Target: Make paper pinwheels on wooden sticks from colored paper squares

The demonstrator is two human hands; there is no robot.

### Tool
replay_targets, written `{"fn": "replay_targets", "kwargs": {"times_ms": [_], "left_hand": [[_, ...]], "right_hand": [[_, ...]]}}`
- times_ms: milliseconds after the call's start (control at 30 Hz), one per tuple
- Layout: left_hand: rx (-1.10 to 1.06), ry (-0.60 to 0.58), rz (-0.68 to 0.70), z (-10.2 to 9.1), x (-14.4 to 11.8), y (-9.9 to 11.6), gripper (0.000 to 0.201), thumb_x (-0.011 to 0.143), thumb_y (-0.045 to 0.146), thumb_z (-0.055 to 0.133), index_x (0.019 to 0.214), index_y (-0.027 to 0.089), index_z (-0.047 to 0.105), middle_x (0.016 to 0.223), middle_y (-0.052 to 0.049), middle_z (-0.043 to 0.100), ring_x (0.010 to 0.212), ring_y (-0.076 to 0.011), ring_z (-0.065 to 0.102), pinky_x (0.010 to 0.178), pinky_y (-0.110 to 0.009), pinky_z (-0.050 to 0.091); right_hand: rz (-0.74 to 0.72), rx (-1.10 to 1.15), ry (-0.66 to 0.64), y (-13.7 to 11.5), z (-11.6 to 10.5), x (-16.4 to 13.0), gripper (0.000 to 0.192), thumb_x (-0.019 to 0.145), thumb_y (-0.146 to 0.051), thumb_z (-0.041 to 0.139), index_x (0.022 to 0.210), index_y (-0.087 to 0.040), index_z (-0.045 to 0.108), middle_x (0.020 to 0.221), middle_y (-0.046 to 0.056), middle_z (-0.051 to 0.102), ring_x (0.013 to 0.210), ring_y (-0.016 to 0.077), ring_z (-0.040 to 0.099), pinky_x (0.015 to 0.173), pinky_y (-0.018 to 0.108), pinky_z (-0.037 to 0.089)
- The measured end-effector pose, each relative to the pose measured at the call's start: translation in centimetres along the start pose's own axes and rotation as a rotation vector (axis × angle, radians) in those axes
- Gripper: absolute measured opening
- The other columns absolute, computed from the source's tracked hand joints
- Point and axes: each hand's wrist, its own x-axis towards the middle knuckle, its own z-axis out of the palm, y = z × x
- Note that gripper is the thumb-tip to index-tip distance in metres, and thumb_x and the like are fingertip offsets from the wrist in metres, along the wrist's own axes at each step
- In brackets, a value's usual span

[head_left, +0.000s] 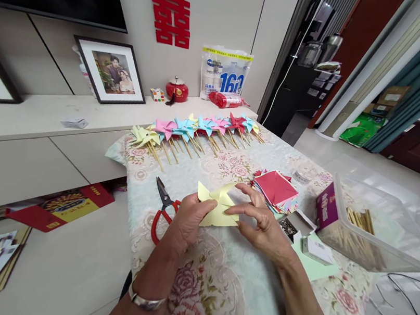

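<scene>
On yellow paper (218,206), both hands (224,220) pinching

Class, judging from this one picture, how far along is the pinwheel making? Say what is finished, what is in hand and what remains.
Done: a row of finished pinwheels on sticks lies across the far end of the table. In hand: the left hand and right hand fold one yellow paper square, with no stick on it yet. Left: a stack of cut paper squares and the wooden sticks in the clear plastic box.
</scene>
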Motion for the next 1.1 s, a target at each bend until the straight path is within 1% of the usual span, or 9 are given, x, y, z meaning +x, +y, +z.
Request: {"fn": "replay_targets", "kwargs": {"times_ms": [67,233,300,367,533,667,767,933,1100], "left_hand": [[0.002,0.001,0.003,0.0,0.0,0.0,0.033,0.059,0.025,0.076,0.089,0.011,0.071,0.067,-0.003,0.072,0.062,-0.0175,0.063,0.062,-0.027,0.048],[0.076,0.014,0.045,0.4,-0.2,0.1,0.03,0.06,0.025,0.074,0.085,0.011,0.071,0.068,-0.002,0.072,0.059,-0.0157,0.061,0.059,-0.025,0.047],[0.125,0.023,0.06,0.7,-0.5,0.3,0.025,0.061,0.025,0.072,0.082,0.011,0.071,0.066,-0.002,0.071,0.057,-0.0144,0.059,0.056,-0.024,0.046],[0.159,0.03,0.078,1.0,-0.6,0.3,0.023,0.062,0.025,0.071,0.08,0.011,0.071,0.065,-0.002,0.071,0.056,-0.014,0.058,0.055,-0.023,0.045],[0.213,0.015,0.091,1.2,-0.5,0.1,0.027,0.063,0.023,0.068,0.086,0.01,0.073,0.067,-0.002,0.071,0.056,-0.014,0.058,0.054,-0.023,0.044],[0.258,0.017,0.093,1.2,-0.4,-0.2,0.023,0.063,0.022,0.066,0.082,0.011,0.073,0.067,-0.001,0.07,0.056,-0.0131,0.057,0.053,-0.022,0.043],[0.259,-0.005,0.084,1.3,-0.5,-0.2,0.024,0.063,0.023,0.066,0.083,0.011,0.072,0.068,-0.001,0.071,0.057,-0.0134,0.057,0.054,-0.023,0.044],[0.265,-0.015,0.071,1.6,-0.7,-0.1,0.023,0.06,0.023,0.069,0.08,0.011,0.072,0.067,-0.002,0.07,0.056,-0.0135,0.057,0.053,-0.023,0.043],[0.296,-0.002,0.079,1.6,-0.8,-0.2,0.023,0.06,0.025,0.069,0.078,0.011,0.072,0.066,-0.002,0.069,0.057,-0.014,0.057,0.052,-0.022,0.043]], "right_hand": [[-0.001,0.0,-0.01,0.0,0.0,0.0,0.034,0.082,-0.013,0.068,0.108,-0.034,0.077,0.154,0.004,0.042,0.142,0.0317,0.037,0.116,0.058,0.025],[0.013,-0.018,-0.001,0.3,0.1,0.1,0.013,0.088,-0.027,0.072,0.098,-0.03,0.079,0.149,0.007,0.047,0.14,0.0327,0.04,0.114,0.056,0.028],[0.008,-0.043,0.003,0.3,0.2,0.1,0.009,0.09,-0.028,0.07,0.094,-0.028,0.078,0.149,0.008,0.048,0.139,0.0319,0.04,0.114,0.055,0.028],[0.002,-0.074,0.012,0.3,0.4,0.2,0.009,0.092,-0.028,0.068,0.092,-0.026,0.077,0.148,0.009,0.048,0.139,0.031,0.041,0.112,0.055,0.03],[-0.016,-0.141,0.05,-0.1,1.1,0.3,0.01,0.092,-0.022,0.063,0.085,-0.022,0.071,0.139,0.012,0.056,0.134,0.03,0.046,0.108,0.053,0.033],[0.036,-0.129,0.088,-0.3,1.5,0.4,0.009,0.087,-0.018,0.063,0.08,-0.02,0.066,0.133,0.013,0.06,0.131,0.0304,0.049,0.105,0.05,0.035],[0.081,-0.1,0.116,-0.4,1.7,0.4,0.008,0.085,-0.017,0.063,0.078,-0.02,0.064,0.129,0.013,0.062,0.128,0.0305,0.052,0.103,0.049,0.037],[0.15,-0.09,0.125,-0.4,1.9,0.5,0.009,0.081,-0.015,0.06,0.074,-0.02,0.063,0.118,0.013,0.066,0.124,0.0292,0.056,0.1,0.044,0.039],[0.166,-0.078,0.123,-0.2,2.0,0.6,0.011,0.079,-0.014,0.057,0.07,-0.021,0.059,0.105,0.011,0.068,0.123,0.0288,0.057,0.097,0.042,0.042]]}}
